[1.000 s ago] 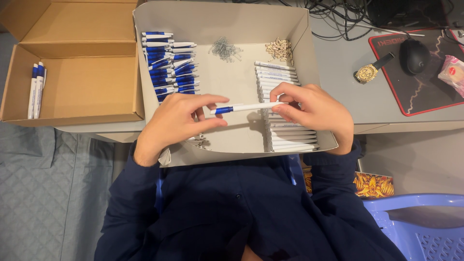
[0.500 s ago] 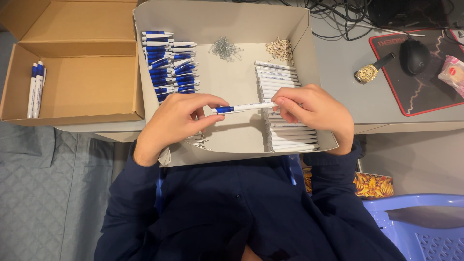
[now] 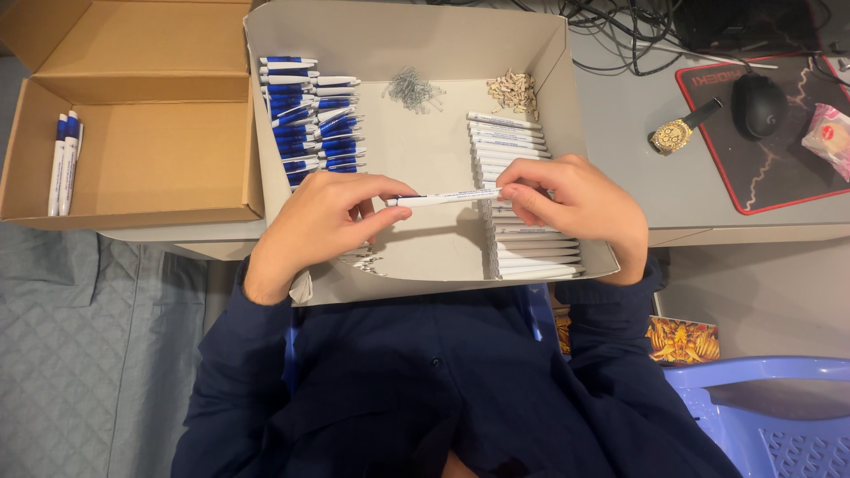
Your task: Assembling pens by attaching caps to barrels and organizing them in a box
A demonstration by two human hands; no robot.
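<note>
Both hands are working over the grey box (image 3: pixel 549 106) on the desk. L hand (image 3: pixel 323 226) is pinching the blue-tipped end of a white pen (image 3: pixel 447 197) w/ thumb and fingertips closed on it; R hand (image 3: pixel 575 208) is gripping the other end the same way, fingers curled shut round the barrel. Pen is lying level between the two hands, just above the box floor, near the middle.

Inside the box: blue-and-white pen parts (image 3: pixel 310 111) are sitting stacked at the far left, a row of white barrels (image 3: pixel 513 150) is running down the right side, partly under the R hand. A small heap of metal springs (image 3: pixel 412 88) and a heap of small tan bits (image 3: pixel 513 88) are lying at the far end, apart from each other.

Left of it, an open brown carton (image 3: pixel 159 150) is holding a few finished pens (image 3: pixel 64 164) against its left wall. To the right, on the desk: a gold watch (image 3: pixel 673 134), and a black mouse (image 3: pixel 759 104) on a mat (image 3: pixel 779 168).
</note>
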